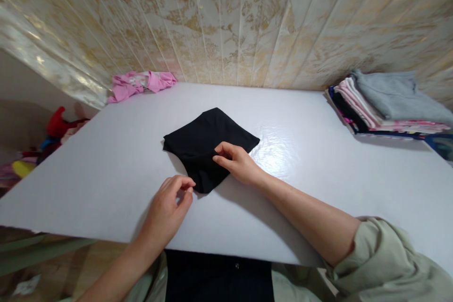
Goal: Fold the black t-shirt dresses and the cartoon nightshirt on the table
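A black garment [212, 134], its exact kind not clear, lies partly folded on the white table, with corners pointing left, right and away from me. From the right, my right hand [235, 160] is closed, thumb and forefinger pinching a raised fold near its middle. My left hand [173, 198] is at the near corner, thumb and forefinger drawn together at the fabric's edge. The cloth between those fingertips is barely visible.
The white table [106, 174] meets a gold-patterned wall covering [230, 23]. Crumpled pink cloth [141, 84] lies at the back left. A stack of folded clothes [392, 101], grey on top, stands at the right. Colourful items [53, 137] pile beyond the left edge.
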`<state>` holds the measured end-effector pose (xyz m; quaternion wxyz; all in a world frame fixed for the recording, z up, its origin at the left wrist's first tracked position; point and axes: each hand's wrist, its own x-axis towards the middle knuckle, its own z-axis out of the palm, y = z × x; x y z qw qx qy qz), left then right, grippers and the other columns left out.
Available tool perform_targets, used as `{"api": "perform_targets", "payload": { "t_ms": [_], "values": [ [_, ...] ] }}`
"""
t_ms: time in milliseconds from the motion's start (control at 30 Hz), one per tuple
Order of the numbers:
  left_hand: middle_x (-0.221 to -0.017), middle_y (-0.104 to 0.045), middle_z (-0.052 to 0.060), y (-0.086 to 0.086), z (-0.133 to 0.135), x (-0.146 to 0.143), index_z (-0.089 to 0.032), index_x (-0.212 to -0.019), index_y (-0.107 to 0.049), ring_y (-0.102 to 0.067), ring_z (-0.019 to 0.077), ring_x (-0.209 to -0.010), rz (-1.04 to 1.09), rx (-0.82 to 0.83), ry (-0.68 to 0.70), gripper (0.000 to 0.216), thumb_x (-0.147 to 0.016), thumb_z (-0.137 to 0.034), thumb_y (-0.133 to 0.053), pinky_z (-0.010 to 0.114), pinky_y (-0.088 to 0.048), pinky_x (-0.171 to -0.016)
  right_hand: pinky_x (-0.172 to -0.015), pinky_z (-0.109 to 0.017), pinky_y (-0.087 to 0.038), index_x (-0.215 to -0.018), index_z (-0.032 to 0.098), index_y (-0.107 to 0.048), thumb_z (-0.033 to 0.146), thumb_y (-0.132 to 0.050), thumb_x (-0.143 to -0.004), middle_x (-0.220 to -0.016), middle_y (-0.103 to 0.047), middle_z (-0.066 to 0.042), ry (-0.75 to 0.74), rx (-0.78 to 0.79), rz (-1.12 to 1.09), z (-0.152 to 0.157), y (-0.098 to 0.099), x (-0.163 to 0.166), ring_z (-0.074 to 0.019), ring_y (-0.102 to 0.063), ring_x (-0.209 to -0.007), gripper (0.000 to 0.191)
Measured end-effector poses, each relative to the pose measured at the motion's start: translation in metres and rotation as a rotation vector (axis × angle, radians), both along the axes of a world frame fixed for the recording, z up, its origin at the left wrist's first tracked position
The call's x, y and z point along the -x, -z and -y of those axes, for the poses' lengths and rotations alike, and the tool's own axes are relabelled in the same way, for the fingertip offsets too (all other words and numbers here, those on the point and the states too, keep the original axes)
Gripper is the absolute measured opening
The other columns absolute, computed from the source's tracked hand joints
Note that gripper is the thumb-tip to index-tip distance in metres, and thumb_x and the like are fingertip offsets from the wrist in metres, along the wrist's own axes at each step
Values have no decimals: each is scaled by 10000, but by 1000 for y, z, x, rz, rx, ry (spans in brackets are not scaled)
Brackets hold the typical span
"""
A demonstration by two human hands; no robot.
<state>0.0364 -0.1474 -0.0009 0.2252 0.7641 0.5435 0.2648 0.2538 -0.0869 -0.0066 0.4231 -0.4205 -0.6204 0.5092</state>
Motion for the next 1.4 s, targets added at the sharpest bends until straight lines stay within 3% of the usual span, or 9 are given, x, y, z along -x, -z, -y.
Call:
{"api": "perform_targets", "payload": {
  "t_ms": [200,467,633,867,1033,1167,1267,1333,1400],
  "values": [
    [-911,-607,25,2,-2,-8,-231,-928,-596,-555,215,-897,-144,-44,162,84,-862,-240,-545,362,-450,-799,-573,-238,-331,-803,181,-543,353,-603,-829,-680,-503,49,-1,0,-14,1,-1,0,-105,-442,-613,184],
    [-815,-575,0,-10,-10,-8,-228,-794,-590,-566,172,-796,64,150,114,208,-909,-356,-474,287,-466,-737,-567,-236,-328,-799,187,-539,356,-595,-830,-671,-500,52,0,-2,5,1,-2,0,-105,-437,-610,181],
    [-774,-557,-12,-13,-10,-8,-226,-753,-558,-567,163,-756,82,175,109,205,-900,-334,-466,279,-471,-713,-578,-238,-334,-811,190,-542,343,-592,-835,-679,-499,51,-2,-4,11,1,-2,-1,-107,-439,-618,163],
    [-834,-575,10,-6,-4,-7,-228,-757,-562,-561,196,-834,-127,36,182,56,-804,-211,-537,325,-470,-750,-570,-238,-329,-798,189,-536,348,-590,-832,-672,-490,51,1,-5,3,1,-1,0,-106,-432,-610,172],
    [-970,-614,43,-9,-6,0,-223,-862,-588,-575,210,-956,-127,-157,102,109,-863,-185,-485,358,-482,-831,-577,-238,-332,-805,187,-540,327,-588,-825,-680,-504,48,-3,1,3,1,-1,0,-108,-443,-622,149],
    [-1186,-652,49,-10,-10,3,-239,-1036,-633,-541,215,-1190,-154,-279,341,320,-872,-80,-409,440,-406,-1035,-584,-241,-337,-796,188,-538,335,-585,-828,-678,-496,50,2,0,2,1,-2,0,-108,-440,-619,157],
    [-921,-715,-3,-11,-11,4,-243,-838,-650,-641,176,-1013,-182,-234,441,303,-871,-75,-400,454,-390,-1071,-582,-239,-337,-797,190,-536,339,-587,-827,-677,-493,51,4,2,10,1,-2,0,-109,-441,-622,160],
    [-776,-685,-10,-12,-10,5,-234,-723,-618,-660,162,-880,-156,-234,341,315,-870,-84,-384,432,-442,-1031,-581,-239,-336,-801,189,-538,331,-587,-826,-683,-502,48,-2,0,9,1,-2,0,-110,-445,-626,152],
    [-840,-701,15,-13,-10,5,-230,-781,-643,-657,173,-927,-118,-272,243,320,-872,-88,-371,416,-475,-1004,-583,-239,-338,-805,189,-540,325,-585,-828,-689,-509,45,-8,-3,6,1,-2,0,-110,-447,-628,146]
  ]
}}
